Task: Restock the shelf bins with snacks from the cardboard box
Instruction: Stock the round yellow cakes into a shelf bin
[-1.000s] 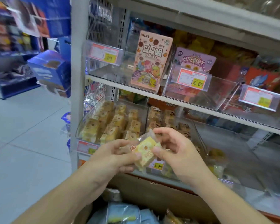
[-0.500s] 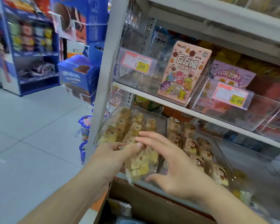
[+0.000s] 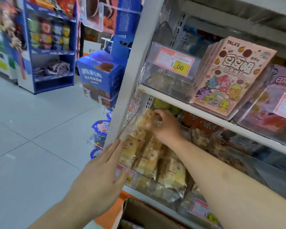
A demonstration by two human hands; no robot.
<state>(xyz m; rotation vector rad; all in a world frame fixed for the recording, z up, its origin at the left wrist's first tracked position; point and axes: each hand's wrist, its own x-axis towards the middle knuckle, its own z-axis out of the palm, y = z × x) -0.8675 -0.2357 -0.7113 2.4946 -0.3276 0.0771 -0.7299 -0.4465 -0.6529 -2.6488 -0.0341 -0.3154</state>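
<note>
While the head view looks down a shop aisle, a blue display stand [image 3: 53, 52] holding packaged goods occupies ten o'clock, and a blue printed carton bearing a chocolate-cake picture [image 3: 99, 76] sits just right of it, nearer the shelving. At seven o'clock the left hand [image 3: 104, 171] lies open, fingers straight and spread, its fingertips touching the front corner of the clear plastic shelf bin [image 3: 130, 128] on the lower shelf. The bin is filled with small clear-wrapped yellow cake snacks [image 3: 147, 156] in rows. Near centre the right hand [image 3: 165, 124] reaches deep into the same bin, fingers curled on a wrapped snack at the back row; the exact grip is blurred. At six o'clock the open brown cardboard box [image 3: 139, 212] stands below the shelf edge, its contents barely visible. At one o'clock, on the upper shelf, an empty-looking clear bin carries an orange-and-yellow price label reading 1.00 [image 3: 176, 62], and a pink cartoon-printed snack box [image 3: 229, 76] leans just beside it.
</note>
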